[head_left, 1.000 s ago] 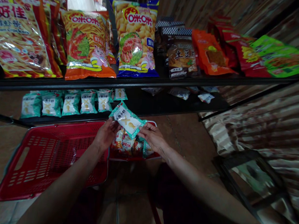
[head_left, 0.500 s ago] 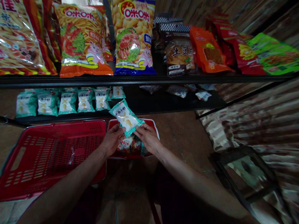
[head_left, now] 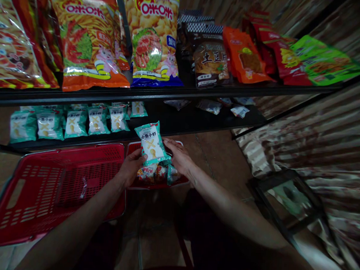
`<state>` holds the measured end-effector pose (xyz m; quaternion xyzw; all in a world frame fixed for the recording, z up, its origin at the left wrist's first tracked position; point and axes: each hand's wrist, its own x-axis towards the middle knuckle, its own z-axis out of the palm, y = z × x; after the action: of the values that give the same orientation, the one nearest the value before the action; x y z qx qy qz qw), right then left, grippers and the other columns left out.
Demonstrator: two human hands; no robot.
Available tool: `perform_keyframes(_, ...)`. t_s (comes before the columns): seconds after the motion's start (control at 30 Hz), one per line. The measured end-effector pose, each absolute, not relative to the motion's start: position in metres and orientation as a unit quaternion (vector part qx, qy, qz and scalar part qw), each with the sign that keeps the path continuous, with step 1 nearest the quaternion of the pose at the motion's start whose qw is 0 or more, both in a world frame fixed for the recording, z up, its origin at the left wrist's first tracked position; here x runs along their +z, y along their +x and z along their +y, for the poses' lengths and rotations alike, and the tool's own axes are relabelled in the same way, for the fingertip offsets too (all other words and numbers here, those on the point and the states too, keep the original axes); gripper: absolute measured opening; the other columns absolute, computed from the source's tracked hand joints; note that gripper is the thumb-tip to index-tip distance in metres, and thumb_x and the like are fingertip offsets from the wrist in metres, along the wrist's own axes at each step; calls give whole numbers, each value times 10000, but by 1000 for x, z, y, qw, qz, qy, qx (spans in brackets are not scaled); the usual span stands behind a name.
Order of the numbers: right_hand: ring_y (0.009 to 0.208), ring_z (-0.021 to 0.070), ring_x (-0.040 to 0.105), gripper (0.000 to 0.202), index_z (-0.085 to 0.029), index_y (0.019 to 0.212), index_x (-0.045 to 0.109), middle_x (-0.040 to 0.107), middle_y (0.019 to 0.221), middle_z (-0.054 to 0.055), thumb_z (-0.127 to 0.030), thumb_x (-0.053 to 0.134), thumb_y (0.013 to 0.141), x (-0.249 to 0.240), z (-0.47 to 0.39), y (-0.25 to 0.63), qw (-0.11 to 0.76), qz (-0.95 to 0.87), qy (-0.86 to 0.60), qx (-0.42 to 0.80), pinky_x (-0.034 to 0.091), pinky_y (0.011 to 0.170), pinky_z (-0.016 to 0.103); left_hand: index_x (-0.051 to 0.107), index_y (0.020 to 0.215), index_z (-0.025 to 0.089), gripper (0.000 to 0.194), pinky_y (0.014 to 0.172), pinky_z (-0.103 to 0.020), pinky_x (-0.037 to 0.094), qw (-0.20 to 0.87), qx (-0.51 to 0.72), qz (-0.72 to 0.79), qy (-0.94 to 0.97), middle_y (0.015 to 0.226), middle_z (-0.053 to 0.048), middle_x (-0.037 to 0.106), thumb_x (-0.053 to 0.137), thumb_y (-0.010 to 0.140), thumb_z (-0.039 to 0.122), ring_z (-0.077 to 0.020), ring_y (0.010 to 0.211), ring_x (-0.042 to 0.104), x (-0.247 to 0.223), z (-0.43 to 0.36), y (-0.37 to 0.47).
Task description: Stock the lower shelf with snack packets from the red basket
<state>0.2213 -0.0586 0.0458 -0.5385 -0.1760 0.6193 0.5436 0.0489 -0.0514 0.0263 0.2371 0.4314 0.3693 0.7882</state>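
Observation:
A small teal-and-white snack bag (head_left: 151, 145) is held nearly upright between my two hands, its printed front facing me. My left hand (head_left: 132, 164) grips its lower left edge, thumb in front. My right hand (head_left: 180, 157) is curled at its lower right side, with part of the fingers hidden in shadow. Below the bag, a small red basket (head_left: 178, 184) with a pale rim holds several snack packs, among them a white-and-red pack (head_left: 149, 173) and a teal pack (head_left: 172, 174).
Left of it lies a larger red basket (head_left: 43, 184) with a small clear wrapper inside. Matching teal bags (head_left: 76, 123) line the lower black shelf (head_left: 168, 124), with silvery packs (head_left: 209, 106) farther right. Large snack bags (head_left: 94, 43) fill the upper shelf. A dark-framed object (head_left: 287, 199) stands at right.
The snack bag has turned from a slant to nearly upright. My right hand has shifted from its lower corner up along its right side. The view has shifted slightly.

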Motion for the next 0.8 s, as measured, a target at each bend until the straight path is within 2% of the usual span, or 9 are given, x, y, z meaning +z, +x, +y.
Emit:
perform_keyframes(0.17,692,124,593,348,-221,813,685,685,795,-15,-414,815,554,42,-56,225,524,-181,-559,616,477,651,267,687,997,137,481,767,-344,528,786,353,440,254,948,-79,730,842,561,272,-229,834,678,29,-54,50)
perform_keyframes(0.33,666,104,579,331,-206,772,671,666,764,-24,-386,821,538,38,-52,231,523,-211,-581,586,458,614,243,694,996,145,458,798,-346,519,801,333,417,272,938,-74,732,833,585,292,-222,845,677,32,-57,52)
perform_keyframes(0.53,565,96,558,282,-189,726,650,629,635,-45,-323,819,545,38,-45,234,527,-158,-599,582,465,561,241,680,978,164,442,766,-331,525,823,329,409,218,1007,-66,710,841,570,224,-197,864,664,34,-58,54)
perform_keyframes(0.67,533,105,560,211,-184,687,616,630,593,-34,-268,793,606,36,-40,236,538,-113,-594,587,476,533,238,685,918,155,415,815,-275,501,824,351,408,180,984,-51,710,846,537,136,-161,900,651,34,-58,56)
perform_keyframes(0.8,595,137,614,141,-171,734,619,675,652,15,-240,736,696,34,-37,237,508,-65,-607,608,511,549,248,685,880,162,391,798,-247,495,814,380,411,155,939,-25,709,838,528,88,-136,872,648,36,-57,58)
